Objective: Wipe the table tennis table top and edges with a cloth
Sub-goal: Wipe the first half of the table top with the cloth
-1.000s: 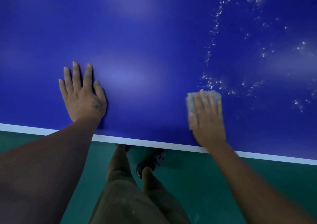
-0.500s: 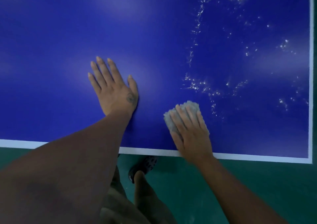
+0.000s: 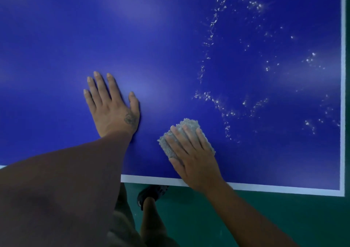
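Near the front edge of the bench [image 3: 170, 38], the flat right hand [image 3: 191, 152] presses a grey cloth [image 3: 188, 126] down, white specks [image 3: 217, 103] lying beyond and right of it, while the left hand [image 3: 111, 106] rests spread alongside.

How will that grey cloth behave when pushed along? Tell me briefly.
The cloth is likely soft and floppy: its fluffy wad bulges out around the flat right hand. On the glossy table top it should slide, not roll.
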Demonstrator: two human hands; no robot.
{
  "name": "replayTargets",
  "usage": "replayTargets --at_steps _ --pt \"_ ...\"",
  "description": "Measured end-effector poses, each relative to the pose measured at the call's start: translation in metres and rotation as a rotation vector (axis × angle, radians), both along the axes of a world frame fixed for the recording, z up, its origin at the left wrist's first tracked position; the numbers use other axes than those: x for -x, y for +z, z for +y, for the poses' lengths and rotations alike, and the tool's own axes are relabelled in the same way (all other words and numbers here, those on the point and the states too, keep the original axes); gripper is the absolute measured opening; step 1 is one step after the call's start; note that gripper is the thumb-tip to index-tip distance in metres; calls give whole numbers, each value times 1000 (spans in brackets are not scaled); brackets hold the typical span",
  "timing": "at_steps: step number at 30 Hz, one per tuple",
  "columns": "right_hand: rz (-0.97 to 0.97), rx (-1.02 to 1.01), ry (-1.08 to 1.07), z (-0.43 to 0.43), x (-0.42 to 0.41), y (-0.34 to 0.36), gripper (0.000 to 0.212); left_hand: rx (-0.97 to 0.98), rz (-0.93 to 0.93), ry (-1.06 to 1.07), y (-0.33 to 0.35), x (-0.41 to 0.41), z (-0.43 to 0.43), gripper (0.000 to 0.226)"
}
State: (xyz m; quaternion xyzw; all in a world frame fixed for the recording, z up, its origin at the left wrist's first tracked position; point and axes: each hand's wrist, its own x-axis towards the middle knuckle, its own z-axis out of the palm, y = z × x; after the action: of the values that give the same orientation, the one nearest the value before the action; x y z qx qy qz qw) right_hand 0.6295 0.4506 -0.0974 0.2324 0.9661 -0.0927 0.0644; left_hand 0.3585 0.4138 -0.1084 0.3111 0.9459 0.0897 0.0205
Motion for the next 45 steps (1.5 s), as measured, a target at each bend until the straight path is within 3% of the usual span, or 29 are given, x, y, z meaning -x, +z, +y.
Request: replayTargets --at_steps 5,10,13,18,22,28,35,45 --pt "-11 -64 91 86 40 3 59 -40 51 -1 -5 0 -1 77" --pt "-47 -79 -241 162 60 8 61 -38 56 7 -6 -1 -1 78" --pt "-37 -81 -330 149 75 10 63 -41 53 6 -5 -1 0 79" --pt "8 -79 -166 75 94 1 66 -65 64 8 -6 -1 0 78" --pt "1 -59 -75 100 89 3 63 -55 58 9 -8 -1 0 78" --pt "-112 -39 -444 169 90 14 70 -49 37 13 -5 -1 1 78" --pt "-60 1 -367 167 156 8 69 -57 37 10 -5 0 1 78" --pt "-114 -15 -565 223 108 18 75 -12 -1 12 -2 1 3 79"
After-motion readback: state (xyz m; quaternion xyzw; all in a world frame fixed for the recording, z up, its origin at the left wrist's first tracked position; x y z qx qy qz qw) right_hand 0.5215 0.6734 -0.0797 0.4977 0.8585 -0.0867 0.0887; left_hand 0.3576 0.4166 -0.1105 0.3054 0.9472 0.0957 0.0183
